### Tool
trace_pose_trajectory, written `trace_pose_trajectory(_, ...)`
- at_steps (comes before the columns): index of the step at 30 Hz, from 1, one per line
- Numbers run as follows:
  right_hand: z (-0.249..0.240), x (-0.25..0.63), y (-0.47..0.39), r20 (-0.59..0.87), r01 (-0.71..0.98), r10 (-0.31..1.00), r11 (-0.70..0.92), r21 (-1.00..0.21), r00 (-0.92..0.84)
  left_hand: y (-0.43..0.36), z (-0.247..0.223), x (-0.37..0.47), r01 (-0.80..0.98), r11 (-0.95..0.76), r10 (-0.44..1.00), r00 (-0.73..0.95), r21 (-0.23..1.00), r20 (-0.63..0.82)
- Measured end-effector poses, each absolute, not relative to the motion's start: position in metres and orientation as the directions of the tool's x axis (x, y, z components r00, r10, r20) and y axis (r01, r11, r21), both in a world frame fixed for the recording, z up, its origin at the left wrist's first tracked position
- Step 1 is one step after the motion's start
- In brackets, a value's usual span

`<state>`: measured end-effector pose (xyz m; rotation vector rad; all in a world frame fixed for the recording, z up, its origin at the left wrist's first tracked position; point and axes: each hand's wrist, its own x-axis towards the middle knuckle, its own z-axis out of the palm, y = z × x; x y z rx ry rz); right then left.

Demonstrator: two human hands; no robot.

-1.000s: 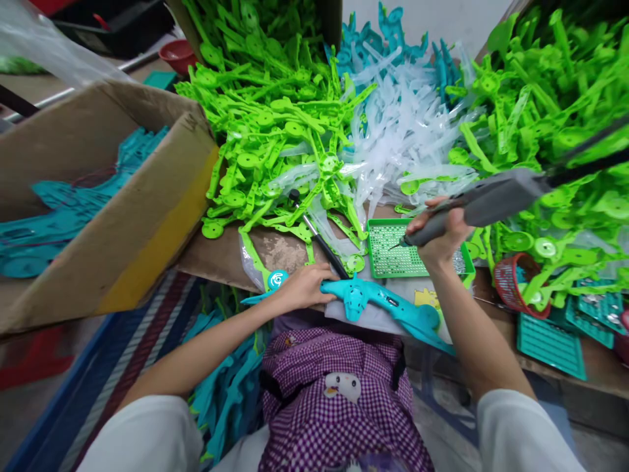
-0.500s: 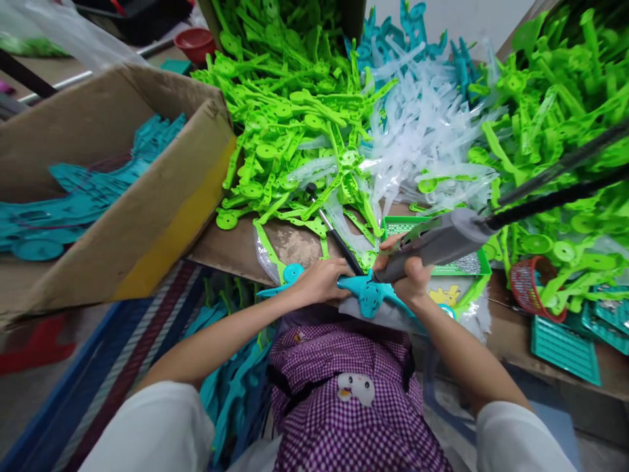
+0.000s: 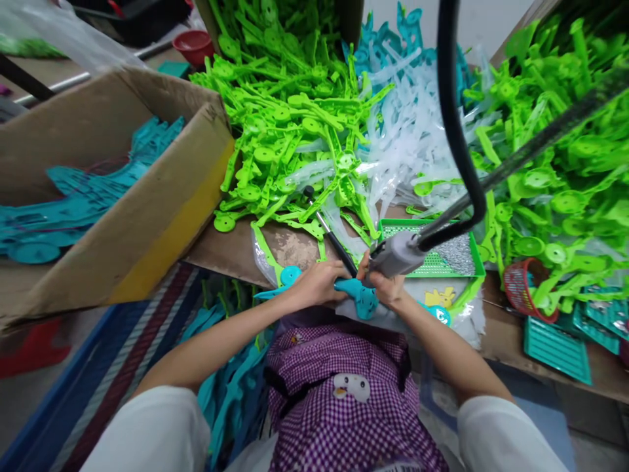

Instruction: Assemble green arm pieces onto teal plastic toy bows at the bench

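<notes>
My left hand (image 3: pixel 322 283) is closed on a blue plastic part (image 3: pixel 362 298) at the table's front edge, close above my lap. A grey electric screwdriver (image 3: pixel 397 254) with a black cord is gripped in my right hand (image 3: pixel 386 282), its body tilted and its front end down over the blue part. The driver's tip is hidden behind my fingers. Just beyond my left hand lies a black rod with a silver section (image 3: pixel 337 242). Behind the screwdriver sits a green perforated tray (image 3: pixel 427 272) holding many small silver screws (image 3: pixel 457 252).
Piles of lime-green parts (image 3: pixel 280 131) and white translucent pieces (image 3: pixel 413 124) cover the table's back. A cardboard box (image 3: pixel 171 203) with blue parts stands at left. At right are a red basket (image 3: pixel 523 288) and teal trays (image 3: pixel 555 347). A cord and rod cross overhead.
The screwdriver and my right hand have moved left and lower, and the driver now points more toward me. Its cord has swung into a loop. My left hand stays on the blue part.
</notes>
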<state>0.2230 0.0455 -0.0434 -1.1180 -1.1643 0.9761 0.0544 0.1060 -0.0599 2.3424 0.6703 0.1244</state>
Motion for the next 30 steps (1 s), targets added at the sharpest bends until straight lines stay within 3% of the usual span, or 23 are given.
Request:
trace_pose_trajectory(4, -0.036, 0.222, 0.043, 0.213, -0.022, 0.962, 0.220, -0.975, 0.171, 0.108, -0.060, 0.055, 0.430, -0.641, 0.489, 0.867, 0.636, -0.094)
trace_pose_trajectory(8, -0.024, 0.247, 0.053, 0.303, -0.086, 0.858, 0.368, -0.926, 0.414, 0.109, -0.060, 0.055, 0.402, -0.662, 0.464, 0.883, 0.633, -0.076)
trace_pose_trajectory(10, -0.021, 0.270, 0.062, 0.364, -0.021, 0.753, 0.447, -0.894, 0.548, 0.109, -0.059, 0.054, 0.399, -0.682, 0.459, 0.886, 0.613, -0.066)
trace_pose_trajectory(12, -0.023, 0.292, 0.070, 0.385, 0.088, 0.697, 0.422, -0.902, 0.605, 0.108, -0.058, 0.054, 0.411, -0.693, 0.461, 0.884, 0.592, -0.074)
trace_pose_trajectory(15, -0.035, 0.312, 0.078, 0.373, 0.142, 0.696, 0.367, -0.919, 0.613, 0.108, -0.056, 0.055, 0.431, -0.688, 0.465, 0.879, 0.584, -0.100)
trace_pose_trajectory(30, -0.056, 0.314, 0.083, 0.392, 0.036, 0.744, 0.446, -0.895, 0.542, 0.108, -0.052, 0.060, 0.466, -0.664, 0.479, 0.866, 0.585, -0.145)
